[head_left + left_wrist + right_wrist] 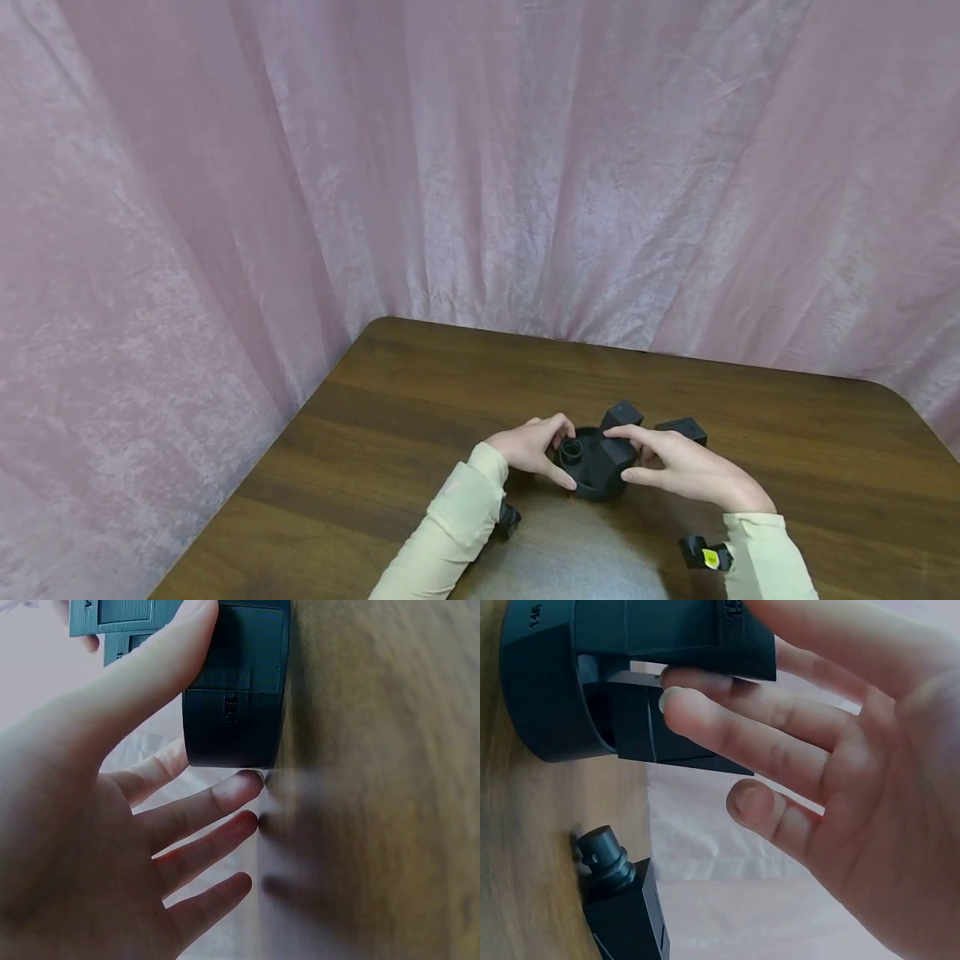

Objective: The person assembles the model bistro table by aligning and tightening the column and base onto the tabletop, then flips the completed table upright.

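Note:
A round black base with a raised rim [596,495] lies on the table between both hands. My left hand [528,446] holds its left side, the thumb on the outer wall [232,731] and the other fingers spread beyond it. A short round socket [571,451] rises from the floor of the base near this hand. With thumb and fingers, my right hand [682,467] grips a black angular block [618,453] that stands up in the base. Behind it, a second black block [622,414] rises at the far rim; right-hand fingertips overlap it in the right wrist view.
A loose black block [682,430] with a round ridged peg [606,855] lies on the wooden table [450,375], just beyond the right hand. Pink curtains [480,167] hang behind the table and along its left side.

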Demonstrator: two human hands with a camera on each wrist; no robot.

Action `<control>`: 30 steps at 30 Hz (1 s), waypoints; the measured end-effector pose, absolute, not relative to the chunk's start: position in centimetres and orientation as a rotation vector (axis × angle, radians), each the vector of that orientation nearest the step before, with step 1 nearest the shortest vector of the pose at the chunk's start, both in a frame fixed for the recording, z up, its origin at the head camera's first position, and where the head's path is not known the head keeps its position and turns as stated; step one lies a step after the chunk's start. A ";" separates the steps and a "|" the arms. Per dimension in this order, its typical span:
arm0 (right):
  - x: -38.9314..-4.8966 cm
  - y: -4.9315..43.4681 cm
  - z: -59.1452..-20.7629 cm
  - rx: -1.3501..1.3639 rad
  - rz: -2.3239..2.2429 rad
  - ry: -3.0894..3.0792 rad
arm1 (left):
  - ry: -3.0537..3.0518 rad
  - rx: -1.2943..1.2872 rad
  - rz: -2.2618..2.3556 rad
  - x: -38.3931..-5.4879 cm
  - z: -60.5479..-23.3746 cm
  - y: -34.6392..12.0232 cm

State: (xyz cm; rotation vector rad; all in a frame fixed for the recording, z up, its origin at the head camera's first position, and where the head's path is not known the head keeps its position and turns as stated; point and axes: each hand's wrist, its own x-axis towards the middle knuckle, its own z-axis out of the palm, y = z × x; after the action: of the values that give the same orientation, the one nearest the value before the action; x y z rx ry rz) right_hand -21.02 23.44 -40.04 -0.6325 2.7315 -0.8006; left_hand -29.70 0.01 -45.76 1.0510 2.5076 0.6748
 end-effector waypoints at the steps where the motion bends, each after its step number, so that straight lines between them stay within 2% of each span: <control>1: -21.0 23.5 -40.0 -0.637 -0.795 2.733 | 2.510 1.053 0.673 -29.7 -45.8 0.0; 30: -20.5 24.8 -39.1 -0.805 -0.859 2.630 | 2.512 1.078 0.677 -29.5 -45.5 0.0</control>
State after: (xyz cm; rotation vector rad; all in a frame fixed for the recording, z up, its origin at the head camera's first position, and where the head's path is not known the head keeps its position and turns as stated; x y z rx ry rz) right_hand -20.54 24.80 -39.11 -0.8047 2.6299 -0.8588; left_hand -29.54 0.00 -45.54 1.0782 2.5122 0.6772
